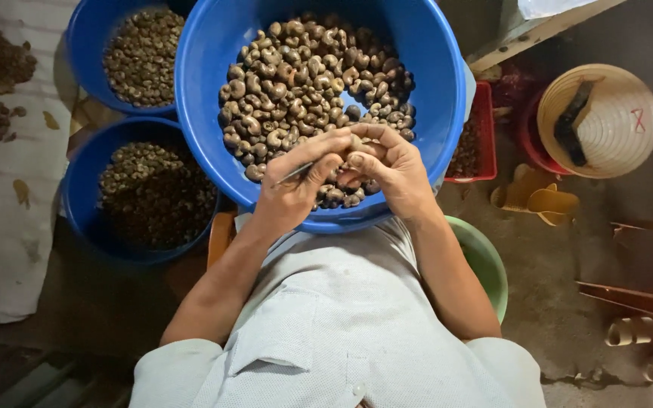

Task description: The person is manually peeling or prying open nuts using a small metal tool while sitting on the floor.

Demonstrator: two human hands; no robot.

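A dusty concrete floor is seen bearing blue basins, a pale sheet at left, and what may be sandals.

Dim, soft light; sharp centre, darker edges.

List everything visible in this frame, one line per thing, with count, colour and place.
large basin: one, blue, centre, on the person's lap
curved nuts: many, grey-brown, inside the large basin
smaller basins: two, blue, at left, holding darker nuts
green bowl: one, at the person's side
red tray: one, beside the large basin
woven hat: one, cream, upper right
sandals: pair, tan, on the floor
thin metal pick: one, in the left hand
left hand: over the basin rim
right hand: pinching a nut
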